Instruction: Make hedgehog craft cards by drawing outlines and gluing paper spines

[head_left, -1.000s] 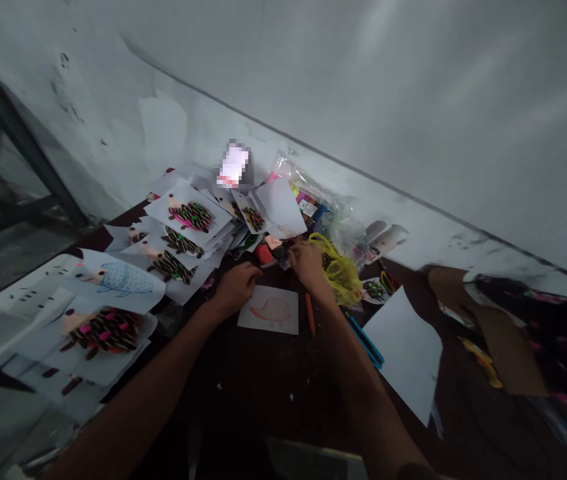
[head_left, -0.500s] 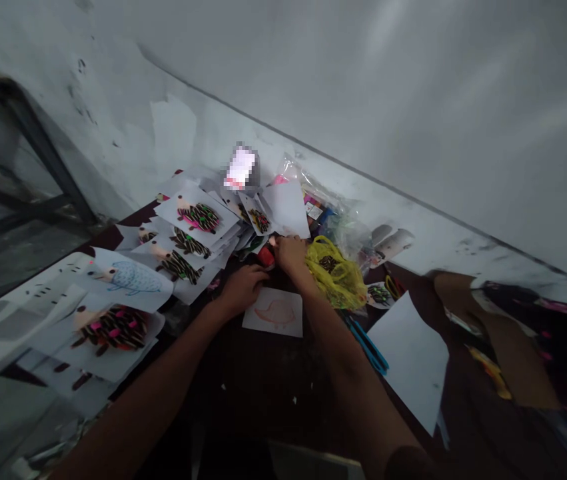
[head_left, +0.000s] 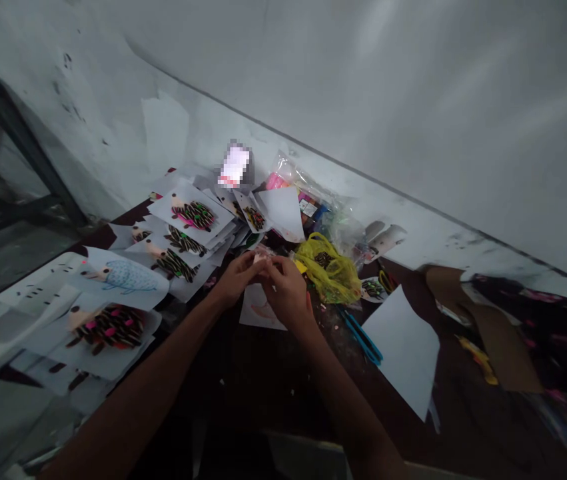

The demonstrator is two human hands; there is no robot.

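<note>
My left hand [head_left: 239, 277] and my right hand [head_left: 286, 287] meet at the middle of the dark table, fingertips closed together on a small pale pink lump [head_left: 260, 258]. What it is made of is too small and dim to tell. Beneath my hands lies a white paper with an orange outline drawing [head_left: 258, 310], partly covered by the right hand. Something orange-red shows at the right hand's outer edge, too hidden to name. A yellow mesh-like plastic bag [head_left: 336, 277] with dark pieces inside sits just right of that hand.
Papers with hedgehog figures [head_left: 193, 213] are piled to the left, near a white machine-like object [head_left: 28, 287]. Blue-handled scissors or a similar tool [head_left: 366, 340] and blank paper [head_left: 406, 350] lie right. Behind are a lit phone [head_left: 236, 165] and clear plastic packets [head_left: 343, 227].
My right hand has drawn back toward me from beside a red item and joined the left hand. Both now hold the pale pink lump over the drawing. The view has shifted slightly.
</note>
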